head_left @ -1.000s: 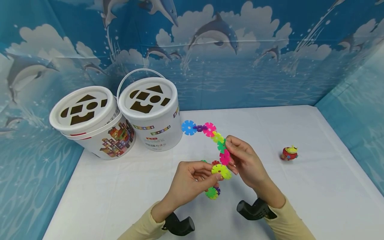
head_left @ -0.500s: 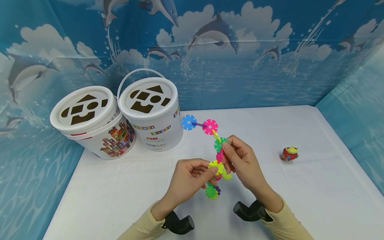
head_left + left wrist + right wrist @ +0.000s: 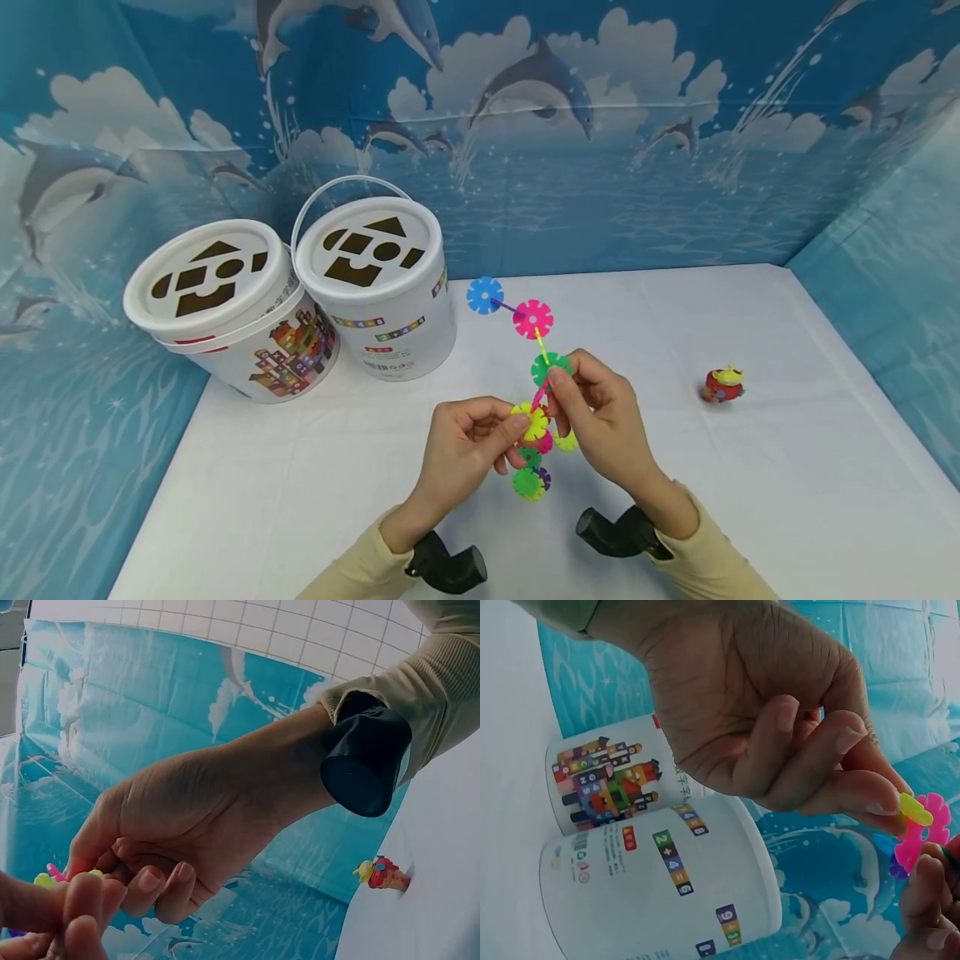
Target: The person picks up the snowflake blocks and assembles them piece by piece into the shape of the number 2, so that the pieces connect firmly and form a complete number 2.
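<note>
A chain of notched plastic discs is joined edge into slot. In the head view it runs from a blue disc through a purple disc seen edge-on, a pink disc and a thin yellow one to a green disc. My right hand pinches that green disc. Below it, a second pink disc tilts edge-on towards a yellow disc pinched between my left thumb and fingers; the left hand is at lower left. Under the hands more discs show, among them a light green disc; their joints are partly hidden.
Two white lidded buckets stand at the back left, one upright bucket and one tilted bucket beside it. A small red and yellow toy figure sits on the white-covered table at right. Dolphin-printed cloth hangs behind.
The upper chain has swung slightly right and its discs have turned, so the green disc now faces up. My right hand has shifted left, and my left hand has moved slightly left.
</note>
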`<state>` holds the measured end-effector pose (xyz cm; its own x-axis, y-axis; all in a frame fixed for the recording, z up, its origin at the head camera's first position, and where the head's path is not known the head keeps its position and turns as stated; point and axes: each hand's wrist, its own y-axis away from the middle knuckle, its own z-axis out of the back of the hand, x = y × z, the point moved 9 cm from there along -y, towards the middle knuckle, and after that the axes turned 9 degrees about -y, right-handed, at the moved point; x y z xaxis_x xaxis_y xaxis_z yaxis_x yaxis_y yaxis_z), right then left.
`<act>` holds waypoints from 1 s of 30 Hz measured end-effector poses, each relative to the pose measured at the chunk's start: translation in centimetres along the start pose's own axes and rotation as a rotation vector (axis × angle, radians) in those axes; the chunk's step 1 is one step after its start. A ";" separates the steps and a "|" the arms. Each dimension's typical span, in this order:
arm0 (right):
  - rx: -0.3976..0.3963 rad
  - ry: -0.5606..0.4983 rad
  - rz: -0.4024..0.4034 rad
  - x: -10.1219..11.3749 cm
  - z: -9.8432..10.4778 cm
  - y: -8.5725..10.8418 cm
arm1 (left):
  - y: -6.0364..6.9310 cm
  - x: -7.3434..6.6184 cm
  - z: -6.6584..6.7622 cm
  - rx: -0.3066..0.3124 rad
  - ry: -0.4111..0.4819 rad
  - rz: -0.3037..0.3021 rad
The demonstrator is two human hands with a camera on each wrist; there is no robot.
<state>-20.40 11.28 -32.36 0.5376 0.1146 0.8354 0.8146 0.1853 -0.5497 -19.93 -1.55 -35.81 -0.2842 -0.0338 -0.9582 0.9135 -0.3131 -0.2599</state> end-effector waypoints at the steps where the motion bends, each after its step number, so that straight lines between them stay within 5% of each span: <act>1: -0.002 0.008 -0.003 0.0 -0.1 0.0 | 0.1 0.0 0.0 -0.005 0.006 -0.001; 11: 0.047 -0.018 -0.001 0.3 -0.7 -0.3 | 0.1 -0.2 0.5 -0.018 0.037 -0.013; 23: 0.218 0.026 -0.083 -1.1 -2.7 0.5 | 0.2 -2.0 1.9 -0.149 -0.054 -0.238; 30: 0.156 0.059 0.011 -0.3 -2.3 0.3 | -0.1 -1.7 2.0 -0.141 -0.107 -0.208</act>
<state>-19.81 9.07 -32.83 0.5622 0.0606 0.8248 0.7671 0.3344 -0.5475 -20.14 -3.34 -33.93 -0.4922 -0.0849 -0.8663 0.8616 -0.1889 -0.4711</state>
